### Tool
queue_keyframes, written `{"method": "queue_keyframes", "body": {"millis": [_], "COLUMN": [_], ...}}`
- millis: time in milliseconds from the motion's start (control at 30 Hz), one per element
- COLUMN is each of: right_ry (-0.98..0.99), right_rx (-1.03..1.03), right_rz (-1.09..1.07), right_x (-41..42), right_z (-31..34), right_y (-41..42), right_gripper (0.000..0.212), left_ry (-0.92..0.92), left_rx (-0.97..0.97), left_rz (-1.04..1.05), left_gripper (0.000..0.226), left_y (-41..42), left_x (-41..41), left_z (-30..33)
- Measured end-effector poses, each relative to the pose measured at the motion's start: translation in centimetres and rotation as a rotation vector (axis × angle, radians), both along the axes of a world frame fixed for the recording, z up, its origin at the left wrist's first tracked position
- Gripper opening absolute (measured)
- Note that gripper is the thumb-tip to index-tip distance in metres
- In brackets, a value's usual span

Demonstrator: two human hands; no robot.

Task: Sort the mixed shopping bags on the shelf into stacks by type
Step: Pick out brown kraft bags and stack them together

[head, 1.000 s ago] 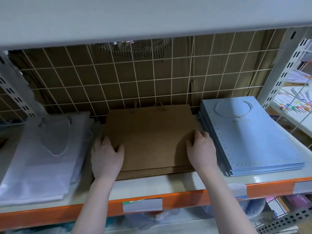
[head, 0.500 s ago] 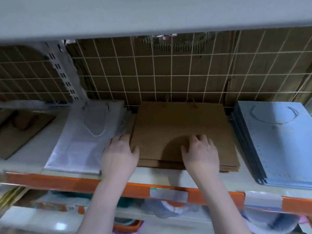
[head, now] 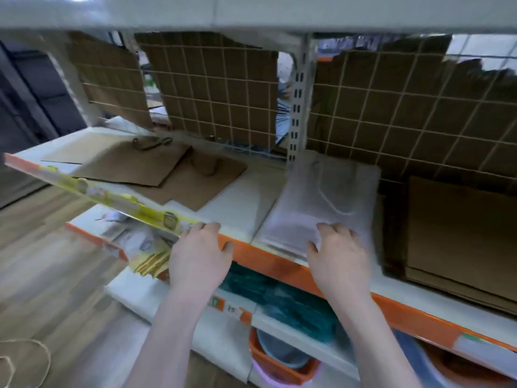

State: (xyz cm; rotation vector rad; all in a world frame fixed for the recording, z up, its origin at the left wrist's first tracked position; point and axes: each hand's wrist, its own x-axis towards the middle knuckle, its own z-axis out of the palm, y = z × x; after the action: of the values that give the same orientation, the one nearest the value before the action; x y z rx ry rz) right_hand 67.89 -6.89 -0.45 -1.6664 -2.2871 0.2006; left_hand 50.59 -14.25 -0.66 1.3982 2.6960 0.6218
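A stack of translucent white bags (head: 330,203) with cord handles lies on the white shelf (head: 232,211), right of centre. To its right sits a stack of brown paper bags (head: 458,233). Further left, loose brown paper bags (head: 134,163) lie spread on the shelf. My right hand (head: 335,253) rests with its fingertips on the front edge of the white stack. My left hand (head: 198,256) hovers at the orange shelf edge (head: 268,264), fingers apart and holding nothing. The view is motion-blurred.
A wire grid backed with cardboard (head: 218,91) closes the shelf's rear, with a white upright post (head: 298,96) between bays. A yellow label strip (head: 117,197) runs along the left front edge. Lower shelves hold green packs (head: 282,301) and an orange tub (head: 279,362).
My view has swung left, so the blue bags are out of frame. Both hands left the brown stack and moved left: the right onto the white bags, the left to the shelf edge.
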Motion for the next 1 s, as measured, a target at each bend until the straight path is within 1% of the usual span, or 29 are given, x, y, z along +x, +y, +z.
{"method": "queue_keyframes", "body": {"millis": [200,367,500,633,700,800,900,1000], "right_ry": [0.028,0.041,0.050,0.083,0.079,0.067,0.068,0.064], "right_rx": [-0.033,-0.048,-0.070,-0.098,-0.142,-0.213,-0.228,-0.244], "right_rz": [0.067,0.097,0.096,0.112,0.123,0.136,0.126,0.124], "right_x": [-12.3,-19.1,-24.0,-29.2,-31.9,-35.9,-39.2,-41.9], "right_z": [-0.1,-0.1,-0.9,-1.9,-2.0,-1.7,-1.8,-2.1], "right_y": [-2.8,-2.0,0.1,3.1,4.9,7.2,8.4,9.0], "right_gripper": [0.036,0.038,0.042,0.043,0.045,0.047,0.044,0.049], "left_ry": [0.037,0.023,-0.010,-0.041,-0.034,-0.020,-0.016,-0.012], "left_rx": [0.009,-0.016,-0.044,-0.028,-0.028,0.006,-0.004,-0.011], "left_rz": [0.077,0.111,0.135,0.168,0.179,0.196,0.210,0.196], "left_gripper": [0.031,0.036,0.037,0.042,0.045,0.043,0.047,0.049], "left_y": [-3.5,-4.0,-2.1,0.8,2.3,4.1,5.5,7.1], "left_x": [-11.8,-18.9,-23.7,-29.1,-31.7,-35.4,-39.2,-43.3], "left_z": [-0.1,-0.7,-1.4,-1.8,-1.7,-1.5,-1.5,-1.8]}}
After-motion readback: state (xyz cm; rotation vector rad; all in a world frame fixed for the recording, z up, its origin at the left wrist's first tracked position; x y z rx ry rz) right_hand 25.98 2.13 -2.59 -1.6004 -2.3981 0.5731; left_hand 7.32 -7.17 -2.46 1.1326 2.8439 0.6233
